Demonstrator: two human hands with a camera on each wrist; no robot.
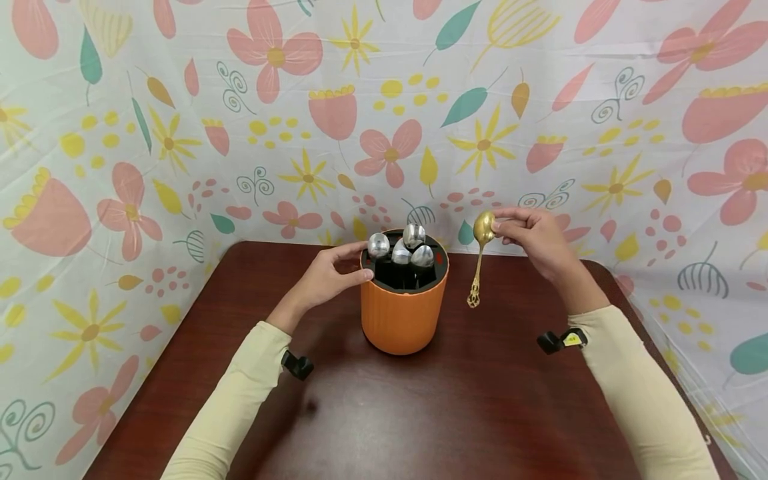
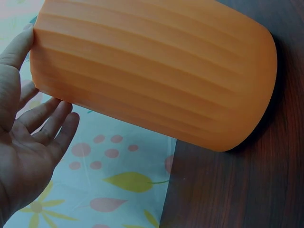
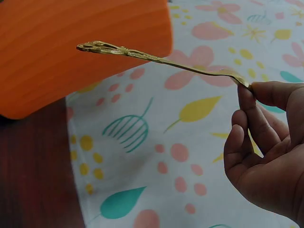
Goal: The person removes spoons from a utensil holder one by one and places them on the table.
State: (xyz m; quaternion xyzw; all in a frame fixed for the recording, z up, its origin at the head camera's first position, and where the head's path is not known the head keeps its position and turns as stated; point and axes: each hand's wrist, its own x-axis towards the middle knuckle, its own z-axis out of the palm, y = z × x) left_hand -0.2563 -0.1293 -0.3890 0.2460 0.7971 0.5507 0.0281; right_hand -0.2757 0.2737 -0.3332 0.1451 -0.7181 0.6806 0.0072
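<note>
One ornate gold spoon (image 1: 483, 230), bowl pinched by right fingers (image 3: 274, 93), hangs right of one orange holder (image 1: 402, 321) containing four silver spoons (image 1: 423, 257), which spread left fingers (image 2: 40, 115) touch at its rim.

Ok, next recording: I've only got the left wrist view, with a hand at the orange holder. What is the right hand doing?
Observer: The right hand pinches a gold spoon by its bowl.
Operator: Which way does the spoon's handle point?
Observer: Downward in the head view, with the ornate openwork tip lowest.
Operator: And is anything in the holder?
Observer: Yes, silver-coloured utensils; four rounded ends show at its top.
</note>
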